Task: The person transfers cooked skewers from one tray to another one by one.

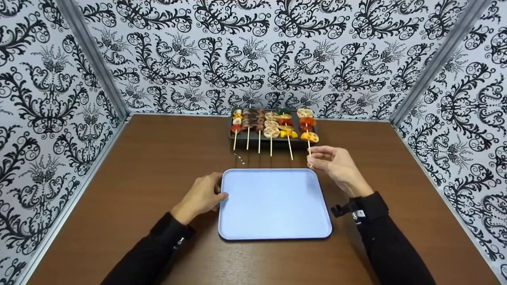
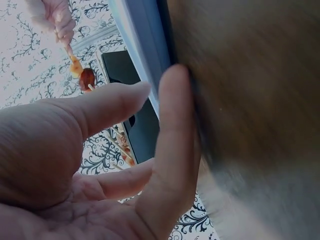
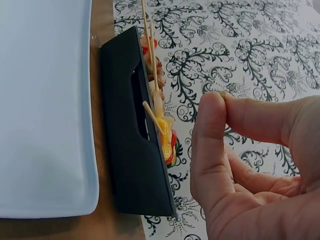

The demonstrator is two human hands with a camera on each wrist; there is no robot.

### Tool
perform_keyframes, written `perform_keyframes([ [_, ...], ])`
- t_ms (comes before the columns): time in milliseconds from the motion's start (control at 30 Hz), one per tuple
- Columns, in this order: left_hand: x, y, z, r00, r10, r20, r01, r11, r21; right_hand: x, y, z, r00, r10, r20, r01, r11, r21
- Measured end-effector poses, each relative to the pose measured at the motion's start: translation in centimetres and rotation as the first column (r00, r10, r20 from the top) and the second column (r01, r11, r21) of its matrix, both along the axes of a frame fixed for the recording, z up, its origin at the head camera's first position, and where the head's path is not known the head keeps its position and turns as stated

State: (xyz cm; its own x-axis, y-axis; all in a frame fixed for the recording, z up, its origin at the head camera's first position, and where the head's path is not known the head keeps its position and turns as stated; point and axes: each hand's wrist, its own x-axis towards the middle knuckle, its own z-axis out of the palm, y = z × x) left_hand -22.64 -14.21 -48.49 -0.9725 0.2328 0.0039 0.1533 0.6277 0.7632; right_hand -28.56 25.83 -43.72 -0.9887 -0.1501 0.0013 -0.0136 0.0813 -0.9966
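My right hand (image 1: 334, 162) pinches the bare stick end of a skewer (image 1: 307, 122) between thumb and fingertips. Its pieces look like pale slices, red chunks and a yellow piece, and it overlaps the right end of a black grill box (image 1: 273, 144) in the head view. From the right wrist, only the stick's tip (image 3: 223, 93) shows at the pinch. My left hand (image 1: 204, 194) holds the left edge of a pale blue tray (image 1: 273, 206), thumb at the rim. In the left wrist view, the fingers (image 2: 175, 115) lie along the outer side of that edge.
Several other skewers (image 1: 271, 128) lie side by side across the grill box, sticks pointing toward me. The box stands at the back of a brown wooden table (image 1: 170, 154), behind the tray. Patterned walls (image 1: 253, 59) enclose the table at the back and both sides.
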Motion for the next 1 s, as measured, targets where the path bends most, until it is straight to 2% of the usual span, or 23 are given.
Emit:
perform_keyframes([
  [167, 0.0, 0.1, 0.0, 0.999, 0.008, 0.031, -0.008, 1.000, 0.014, 1.0, -0.1, 0.4, 1.000, 0.015, -0.021, -0.014, 0.999, 0.047],
  [400, 0.0, 0.1, -0.1, 0.999, 0.012, 0.046, -0.015, 0.999, 0.049, 2.4, -0.4, 0.8, 0.999, 0.041, -0.013, -0.041, 0.998, 0.051],
  [667, 0.1, 0.1, -0.2, 0.999, 0.015, 0.045, -0.018, 0.997, 0.072, 4.1, -0.5, 0.9, 0.996, 0.093, -0.015, -0.092, 0.992, 0.088],
  [1000, 0.0, 0.1, -0.1, 1.000, 0.014, 0.022, -0.015, 0.999, 0.050, 6.3, -0.2, 1.0, 0.988, 0.151, -0.019, -0.146, 0.978, 0.149],
])
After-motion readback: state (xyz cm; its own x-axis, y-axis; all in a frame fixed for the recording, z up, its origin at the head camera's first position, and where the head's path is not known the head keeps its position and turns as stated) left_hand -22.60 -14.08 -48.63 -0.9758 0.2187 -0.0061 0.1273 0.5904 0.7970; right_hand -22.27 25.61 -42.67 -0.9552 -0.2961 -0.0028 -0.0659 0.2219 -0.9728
